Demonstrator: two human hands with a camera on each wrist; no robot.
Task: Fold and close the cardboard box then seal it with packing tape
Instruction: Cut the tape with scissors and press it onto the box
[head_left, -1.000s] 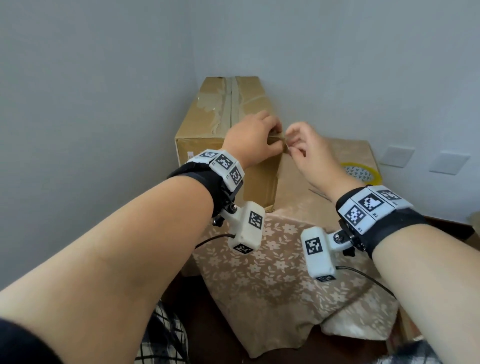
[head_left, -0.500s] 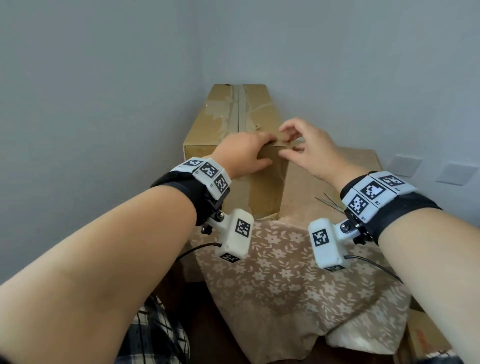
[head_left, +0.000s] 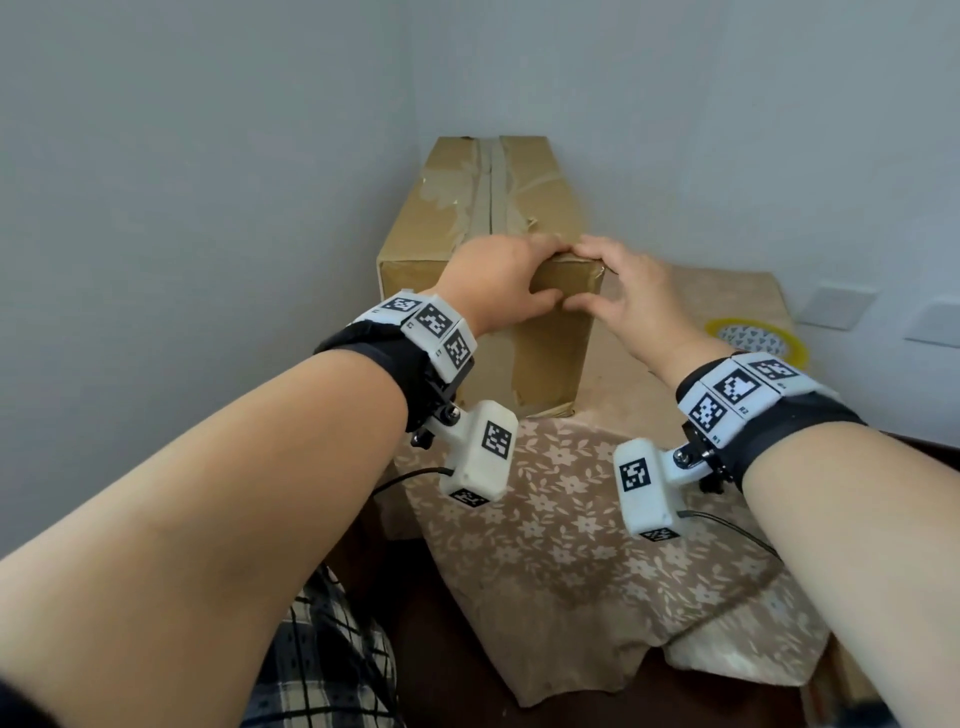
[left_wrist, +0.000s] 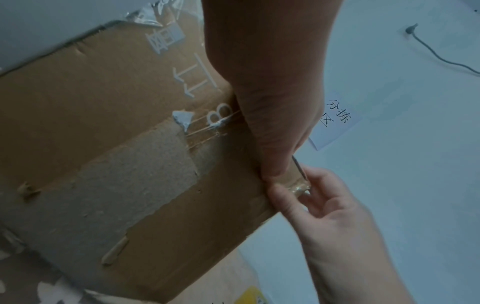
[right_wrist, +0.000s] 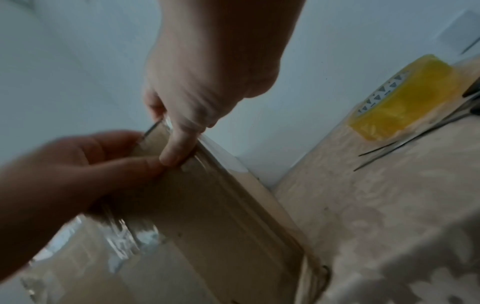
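The cardboard box (head_left: 483, 208) stood closed on the cloth-covered surface (head_left: 571, 545) in the wall corner. The left hand (head_left: 493, 280) and right hand (head_left: 628, 296) met at its near top right corner, fingers over the top and thumbs on the front face.

Left wrist view: both hands clamped that corner over a clear tape strip (left_wrist: 298, 185).

Right wrist view: the clamp was the same, and the tape roll (right_wrist: 405, 98) lay well apart from it.

Half a second earlier, the right fingers were spread above the edge.

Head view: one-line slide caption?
Left hand and right hand clasp the near top edge of the closed cardboard box; yellow tape roll lies on the cloth beside it.
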